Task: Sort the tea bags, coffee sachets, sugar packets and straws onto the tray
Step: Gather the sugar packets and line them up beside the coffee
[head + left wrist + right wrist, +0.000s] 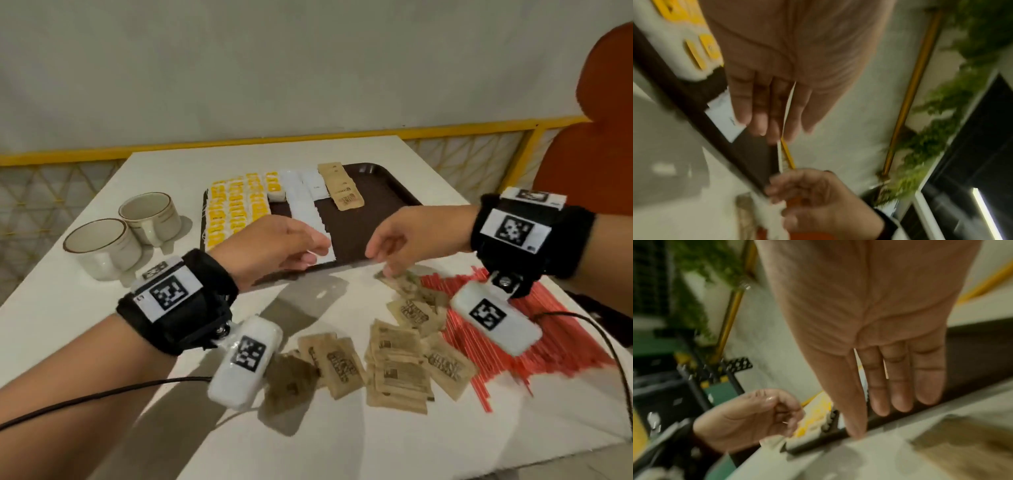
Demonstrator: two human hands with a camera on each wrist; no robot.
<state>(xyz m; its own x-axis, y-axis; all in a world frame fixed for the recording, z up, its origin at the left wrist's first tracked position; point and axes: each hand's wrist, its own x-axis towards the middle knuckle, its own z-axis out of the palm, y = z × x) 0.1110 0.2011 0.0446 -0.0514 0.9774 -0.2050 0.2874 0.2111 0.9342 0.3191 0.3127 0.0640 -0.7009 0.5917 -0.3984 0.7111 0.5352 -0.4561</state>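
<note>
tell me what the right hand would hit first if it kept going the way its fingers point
Probably the loose brown sugar packets just under the right hand; its fingertips angle down toward them near the tray edge, though depth is unclear.

My head camera looks forward and down from above the near table point(102, 428) edge, taking in both forearms and the brown tray point(376, 205) beyond them. The left wrist camera sits under the left hand point(789, 68), very close to the palm, facing along the fingers toward the tray edge point(719, 139). The right wrist camera does the same beneath the right hand point(875, 308). Each wrist view catches the opposite hand, and all three share the tray's near rim
</note>
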